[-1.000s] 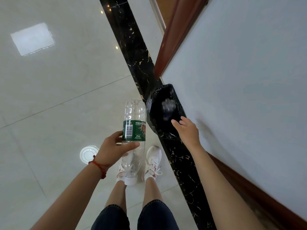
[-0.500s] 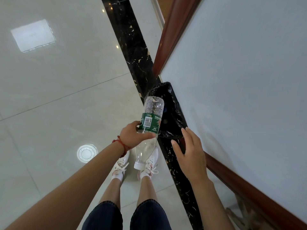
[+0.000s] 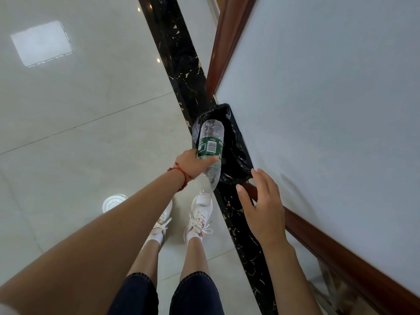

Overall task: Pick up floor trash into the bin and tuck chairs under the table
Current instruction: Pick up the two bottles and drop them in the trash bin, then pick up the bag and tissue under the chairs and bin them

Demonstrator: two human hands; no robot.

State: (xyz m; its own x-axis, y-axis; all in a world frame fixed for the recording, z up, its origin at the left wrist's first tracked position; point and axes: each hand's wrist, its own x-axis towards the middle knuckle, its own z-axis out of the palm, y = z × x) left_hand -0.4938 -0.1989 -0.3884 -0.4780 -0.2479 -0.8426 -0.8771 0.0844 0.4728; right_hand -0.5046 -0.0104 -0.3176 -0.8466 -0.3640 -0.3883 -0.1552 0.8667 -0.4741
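At the person's feet, by the black strip of floor tile, the right hand (image 3: 264,209) comes first: it hangs spread and loose, fingers straight, holding nothing, just short of the bin (image 3: 236,160) and at about five o'clock from it. A little farther out, the left hand (image 3: 193,163) is wrapped around the middle of a clear plastic bottle (image 3: 210,153), thumb across the lower edge of its green label. The bottle's long axis runs from about seven o'clock, where its white cap points down toward the shoes, up to one o'clock, where its base hangs over the mouth of the bin. The bin, lined with a black bag, stands against the white wall beyond both hands. The left hand is the one that matters here; the bottle's far end is already above the opening, so I would judge that tipping it forward and letting go should drop it in. At nine o'clock from the shoes a small round white lid (image 3: 113,202) lies on the pale tiles, well apart from the bin.
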